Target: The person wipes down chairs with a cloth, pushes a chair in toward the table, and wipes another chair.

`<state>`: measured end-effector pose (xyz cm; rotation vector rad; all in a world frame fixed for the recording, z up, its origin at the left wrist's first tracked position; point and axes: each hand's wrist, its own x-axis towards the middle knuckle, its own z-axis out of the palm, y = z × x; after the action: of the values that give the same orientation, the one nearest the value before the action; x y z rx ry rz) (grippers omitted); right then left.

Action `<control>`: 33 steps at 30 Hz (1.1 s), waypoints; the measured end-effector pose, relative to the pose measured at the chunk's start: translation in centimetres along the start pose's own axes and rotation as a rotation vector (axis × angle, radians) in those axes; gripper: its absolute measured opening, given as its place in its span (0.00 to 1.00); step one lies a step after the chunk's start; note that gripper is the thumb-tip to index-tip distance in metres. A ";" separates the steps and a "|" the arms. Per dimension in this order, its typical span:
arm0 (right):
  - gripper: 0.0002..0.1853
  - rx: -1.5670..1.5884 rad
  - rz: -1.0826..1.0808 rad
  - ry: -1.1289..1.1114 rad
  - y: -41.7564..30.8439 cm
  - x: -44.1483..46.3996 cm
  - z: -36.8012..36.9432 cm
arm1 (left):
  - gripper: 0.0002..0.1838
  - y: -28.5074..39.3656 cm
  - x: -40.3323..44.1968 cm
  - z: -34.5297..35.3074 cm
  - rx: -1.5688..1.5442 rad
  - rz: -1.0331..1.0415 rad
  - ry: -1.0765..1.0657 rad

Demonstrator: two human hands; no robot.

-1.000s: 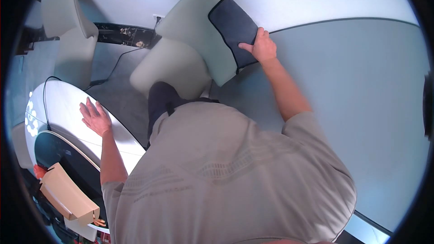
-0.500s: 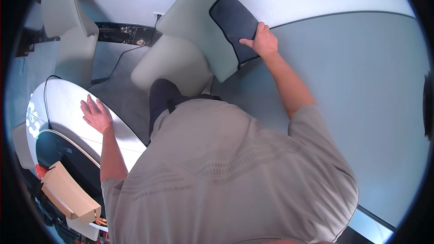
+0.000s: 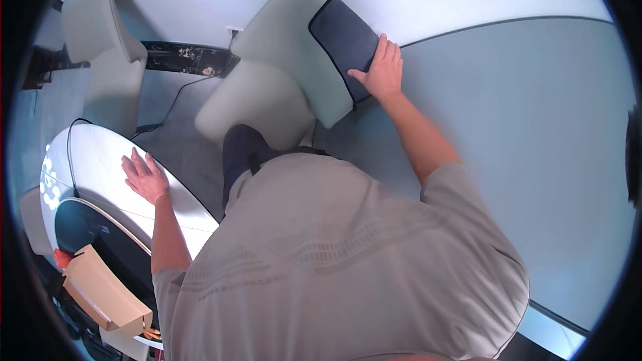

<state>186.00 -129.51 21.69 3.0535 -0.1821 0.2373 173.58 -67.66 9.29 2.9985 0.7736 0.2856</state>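
A dark grey cloth piece with black edging [image 3: 344, 33] lies over the backrest of a grey-green chair [image 3: 287, 37]. My right hand [image 3: 384, 70] rests on the cloth's right edge, thumb on its face and fingers extended along its side. My left hand [image 3: 146, 177] lies flat with spread fingers on a white round table [image 3: 100, 154], holding nothing.
On the table stand a round black tray or turntable [image 3: 80, 224] and an open cardboard box [image 3: 103, 287], with a red item [image 3: 62, 258] beside it. Another chair [image 3: 110, 53] is at the upper left. A black cable [image 3: 175, 97] crosses the floor. A large grey panel [image 3: 521, 147] fills the right.
My right hand's fingers have straightened and moved slightly down along the cloth's edge. My left hand stays on the table. The whole view has shifted slightly.
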 end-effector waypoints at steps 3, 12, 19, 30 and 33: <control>0.69 -0.133 -0.106 0.170 0.0 -0.1 0.2 | 0.29 0.1 0.1 -0.2 0.006 -0.005 -0.010; 0.48 -0.021 0.092 -0.325 0.9 3.4 -1.1 | 0.30 0.2 -0.1 -0.4 0.004 -0.020 -0.028; 0.65 0.080 -0.177 -0.161 3.9 0.4 -0.7 | 0.30 0.0 0.0 -0.1 0.026 -0.006 -0.013; 0.63 -0.020 -0.071 -0.119 0.5 2.6 0.4 | 0.29 0.3 0.0 -0.5 0.006 -0.006 -0.015; 0.52 -0.048 -0.017 -0.150 0.9 3.9 0.6 | 0.29 0.0 0.1 -0.2 0.007 0.015 0.004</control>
<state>189.84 -130.86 21.78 3.0241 -0.1680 0.0023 173.62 -67.60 9.48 3.0125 0.7543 0.2898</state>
